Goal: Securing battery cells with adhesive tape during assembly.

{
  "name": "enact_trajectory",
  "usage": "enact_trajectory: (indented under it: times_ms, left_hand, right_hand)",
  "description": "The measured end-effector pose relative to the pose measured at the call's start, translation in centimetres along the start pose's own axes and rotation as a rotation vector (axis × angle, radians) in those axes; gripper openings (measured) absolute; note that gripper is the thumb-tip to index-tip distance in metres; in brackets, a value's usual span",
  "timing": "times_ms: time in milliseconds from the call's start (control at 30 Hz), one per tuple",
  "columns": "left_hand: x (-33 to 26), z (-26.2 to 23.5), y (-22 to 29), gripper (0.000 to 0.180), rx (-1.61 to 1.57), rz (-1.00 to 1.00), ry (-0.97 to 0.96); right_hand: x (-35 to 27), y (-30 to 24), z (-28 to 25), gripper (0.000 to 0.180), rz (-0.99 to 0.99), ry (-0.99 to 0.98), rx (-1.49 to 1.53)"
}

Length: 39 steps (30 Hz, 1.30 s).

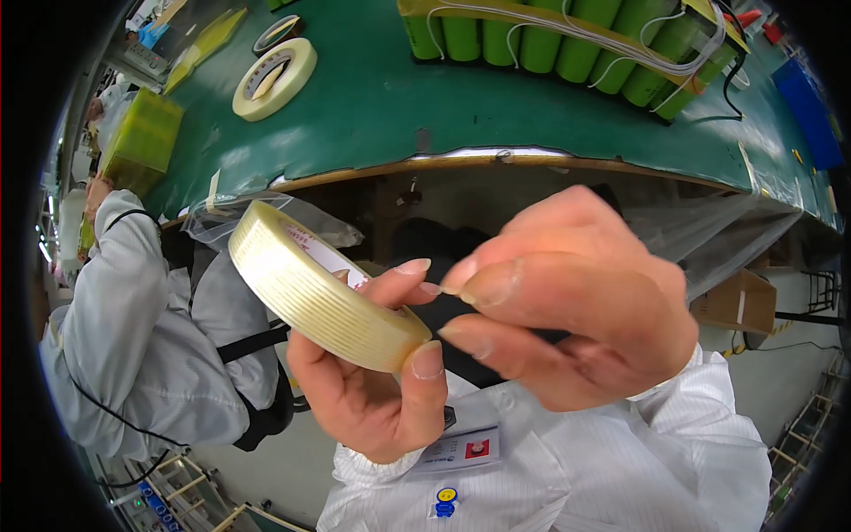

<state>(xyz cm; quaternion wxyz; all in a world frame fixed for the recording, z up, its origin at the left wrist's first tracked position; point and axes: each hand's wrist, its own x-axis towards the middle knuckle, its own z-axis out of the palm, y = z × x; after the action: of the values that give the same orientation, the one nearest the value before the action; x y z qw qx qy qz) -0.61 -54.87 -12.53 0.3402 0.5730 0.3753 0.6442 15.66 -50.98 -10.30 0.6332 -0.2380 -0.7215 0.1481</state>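
Left hand (377, 410) clamps a ribbed, cream tape roll (310, 288) at nine o'clock; right hand (585, 306), toward three, pinches together, contents unclear. Glossy green worktop (363, 111) at twelve carries green cylinders (539, 46) toward one.

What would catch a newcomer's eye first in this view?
Probably the large pale-yellow tape roll just left of centre, held tilted in the left hand, with the right hand close beside it, fingers bent. Next, the row of bright green cylinders with white wires at the top, on the green table. A second pale tape roll lies on that table, toward the upper left.
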Motion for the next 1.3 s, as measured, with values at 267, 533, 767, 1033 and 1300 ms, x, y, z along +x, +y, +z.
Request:
enact_trajectory:
  times_ms: [267,533,767,1033,1300]
  left_hand:
    - [-0.5,-0.3,0.0,0.071,0.127,-0.007,-0.086]
    - [-0.9,0.2,0.1,0.072,0.158,-0.09,-0.102]
    - [-1.0,0.0,-0.2,0.068,0.192,-0.071,-0.116]
    - [-0.8,-0.1,-0.6,0.067,0.307,0.025,-0.149]
    - [-1.0,-0.4,-0.6,0.065,0.273,0.024,-0.163]
  right_hand:
    - [-1.5,-0.1,1.1,0.05,0.12,0.126,0.134]
    - [-1.7,0.2,0.8,0.051,0.112,0.134,0.11]
    - [-1.7,0.4,0.7,0.053,0.103,0.133,0.089]
    - [-1.8,0.4,1.5,0.049,0.148,0.212,0.108]
    - [-0.9,-1.0,-0.6,0.037,0.248,-0.086,-0.007]
